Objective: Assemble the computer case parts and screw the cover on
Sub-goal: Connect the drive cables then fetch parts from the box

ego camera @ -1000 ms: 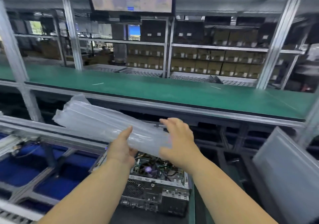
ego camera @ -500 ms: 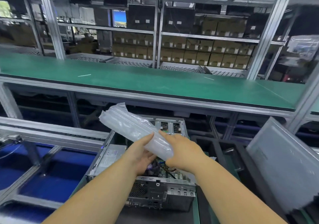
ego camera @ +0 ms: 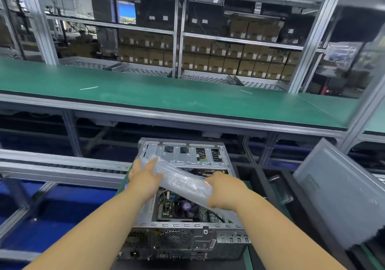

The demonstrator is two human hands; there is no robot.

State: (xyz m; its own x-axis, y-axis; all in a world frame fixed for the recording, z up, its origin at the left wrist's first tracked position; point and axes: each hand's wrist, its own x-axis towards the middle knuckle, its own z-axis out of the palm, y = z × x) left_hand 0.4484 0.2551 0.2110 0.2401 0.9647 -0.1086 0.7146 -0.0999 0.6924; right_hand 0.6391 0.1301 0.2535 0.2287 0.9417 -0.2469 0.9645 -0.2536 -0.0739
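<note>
head view: an open computer case (ego camera: 187, 224) lies on its side on a dark surface (ego camera: 187, 264), rear panel toward the camera, circuit board and fan exposed. just above the case, two bare hands hold a clear air-cushion plastic wrap (ego camera: 179, 181) slanting across the opening. the left hand (ego camera: 144, 178) cups the wrap's far end with fingers loosely curled under it; the right hand (ego camera: 226, 189) grips the near end. right of the case, a grey cover panel (ego camera: 341, 194) leans tilted. beyond the case runs a green conveyor belt (ego camera: 166, 96).
</note>
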